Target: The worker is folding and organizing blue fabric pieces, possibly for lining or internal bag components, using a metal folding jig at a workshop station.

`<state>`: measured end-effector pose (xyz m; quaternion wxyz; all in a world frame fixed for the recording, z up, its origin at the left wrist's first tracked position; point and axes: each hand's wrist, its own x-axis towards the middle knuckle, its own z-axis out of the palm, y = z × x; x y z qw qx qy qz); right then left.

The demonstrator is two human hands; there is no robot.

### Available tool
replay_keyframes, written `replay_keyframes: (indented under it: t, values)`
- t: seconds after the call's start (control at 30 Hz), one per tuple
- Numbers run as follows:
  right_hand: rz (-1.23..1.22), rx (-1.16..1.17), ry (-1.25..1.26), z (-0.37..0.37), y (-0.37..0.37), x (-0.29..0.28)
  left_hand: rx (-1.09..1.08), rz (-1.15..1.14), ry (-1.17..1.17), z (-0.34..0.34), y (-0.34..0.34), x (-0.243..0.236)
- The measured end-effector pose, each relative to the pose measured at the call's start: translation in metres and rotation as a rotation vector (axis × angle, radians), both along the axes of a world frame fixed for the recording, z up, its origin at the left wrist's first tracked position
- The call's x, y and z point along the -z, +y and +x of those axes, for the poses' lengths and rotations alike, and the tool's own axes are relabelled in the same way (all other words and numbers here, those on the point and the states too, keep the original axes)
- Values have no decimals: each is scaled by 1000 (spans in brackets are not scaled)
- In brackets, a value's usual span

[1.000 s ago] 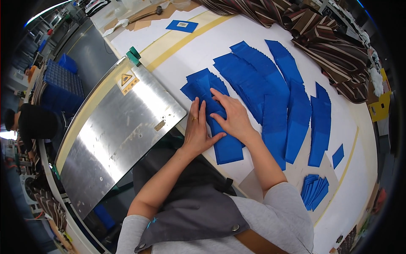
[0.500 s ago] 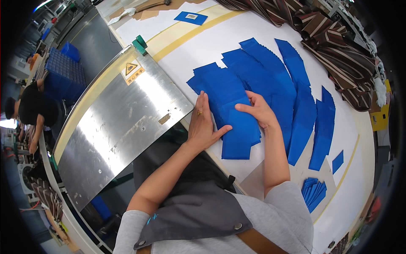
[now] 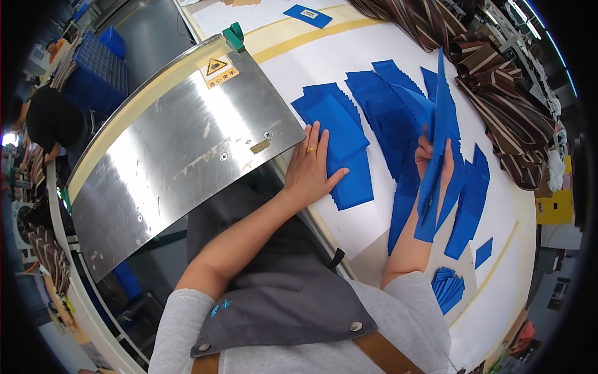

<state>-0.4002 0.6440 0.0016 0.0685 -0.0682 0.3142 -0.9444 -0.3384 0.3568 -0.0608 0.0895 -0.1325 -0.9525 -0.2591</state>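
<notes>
My left hand (image 3: 306, 171) lies with fingers stretched along the near-left edge of a pile of blue fabric pieces (image 3: 339, 134). Its thumb rests apart from the other fingers, near the pile's lower part. Raised on edge over the table, a thin blue sheaf of fabric pieces (image 3: 438, 112) is gripped by my right hand (image 3: 425, 154), fingers on one side and the rest of the hand behind it. Beneath and beside that sheaf, further overlapping blue stacks (image 3: 383, 115) fan out, partly hidden by it. A narrower blue stack (image 3: 468, 212) lies to the right.
A metal plate (image 3: 187, 149) with a warning label and green corner clip borders the table (image 3: 349, 53) on the left. Striped brown fabric (image 3: 498, 106) is heaped far right. Small blue bundle (image 3: 448, 290), single blue piece (image 3: 484, 252) and labelled blue piece (image 3: 308, 15) lie around. A co-worker (image 3: 56, 118) bends at far left.
My right hand has lifted a sheaf of blue pieces off the pile and carried it rightward, turning it on edge. My left hand stays at the pile's edge. The whole view has shifted slightly.
</notes>
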Motion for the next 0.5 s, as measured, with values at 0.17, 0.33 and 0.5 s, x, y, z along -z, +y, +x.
replay_keyframes:
  t: [0.17,0.33,0.5]
  values:
    - [48,-102,71,0,-32,-18,25,254,86,0,-6,0]
    - [205,-144,20,-3,-148,-101,142,688,134,39,-40,-33]
    - [239,-568,190,23,-315,-159,181,700,509,154,-137,-114]
